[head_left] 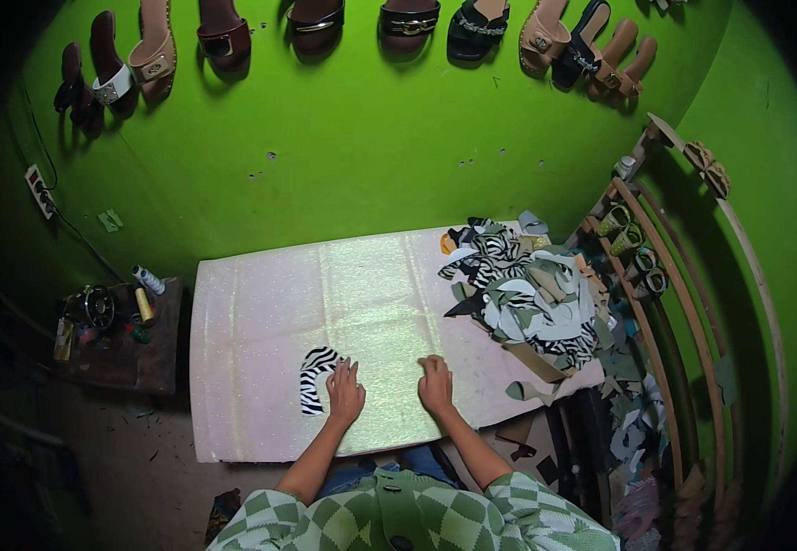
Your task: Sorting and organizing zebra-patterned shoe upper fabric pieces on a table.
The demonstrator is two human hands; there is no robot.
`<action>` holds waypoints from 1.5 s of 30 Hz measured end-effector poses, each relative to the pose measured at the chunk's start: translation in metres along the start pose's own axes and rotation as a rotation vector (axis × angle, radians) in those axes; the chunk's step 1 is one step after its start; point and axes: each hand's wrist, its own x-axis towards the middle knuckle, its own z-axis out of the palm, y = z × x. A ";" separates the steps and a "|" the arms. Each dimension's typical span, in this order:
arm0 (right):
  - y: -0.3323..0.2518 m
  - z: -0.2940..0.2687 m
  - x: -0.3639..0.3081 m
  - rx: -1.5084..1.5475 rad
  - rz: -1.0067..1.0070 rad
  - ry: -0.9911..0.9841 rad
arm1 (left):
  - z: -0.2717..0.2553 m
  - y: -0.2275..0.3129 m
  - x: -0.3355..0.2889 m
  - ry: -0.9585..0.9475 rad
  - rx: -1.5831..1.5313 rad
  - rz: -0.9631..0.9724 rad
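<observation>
A curved piece of zebra-print material (309,393) lies flat on the pale, shimmering table covering (261,317). My left hand (347,391) is at its right end, with the fingers stretched forward and slightly apart; the fingertips touch or nearly touch the piece. To the right, over the same covering, is my right hand (435,386). Its fingers are curled inward, and whatever they may hold is too small or hidden to make out.
A heap of cut scraps (545,298) covers the table's right end, with more scraps below. At left stands a small dark table (128,363) with a machine head (98,306) and thread spools (148,280). Sandals (317,28) hang on the green wall; a wooden rack (669,340) stands right.
</observation>
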 end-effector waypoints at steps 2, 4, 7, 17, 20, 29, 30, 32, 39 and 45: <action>0.024 -0.017 0.017 0.044 0.130 0.101 | 0.017 0.015 0.017 0.013 -0.030 0.024; 0.045 -0.033 0.035 0.052 0.126 0.155 | 0.032 0.032 0.031 -0.026 -0.060 0.074; 0.075 -0.059 0.070 0.093 0.101 0.261 | 0.049 0.059 0.052 -0.107 -0.140 0.068; 0.147 -0.089 0.182 0.243 0.093 0.185 | 0.071 0.127 0.100 -0.097 -0.255 -0.051; 0.156 -0.076 0.199 0.203 0.222 0.058 | 0.066 0.132 0.096 -0.078 -0.269 -0.124; 0.103 -0.116 0.163 0.456 0.088 0.036 | 0.076 0.131 0.092 0.105 -0.439 -0.317; 0.104 -0.124 0.155 0.381 0.002 0.082 | 0.080 0.134 0.099 0.119 -0.560 -0.349; 0.102 -0.145 0.142 0.225 -0.095 0.134 | 0.082 0.150 0.115 0.031 -0.610 -0.393; 0.103 -0.181 0.128 0.484 -0.131 0.186 | 0.096 0.176 0.153 -0.123 -1.140 -0.443; 0.099 -0.171 0.109 0.865 -0.046 0.085 | 0.078 0.182 0.162 -0.290 -1.322 -0.517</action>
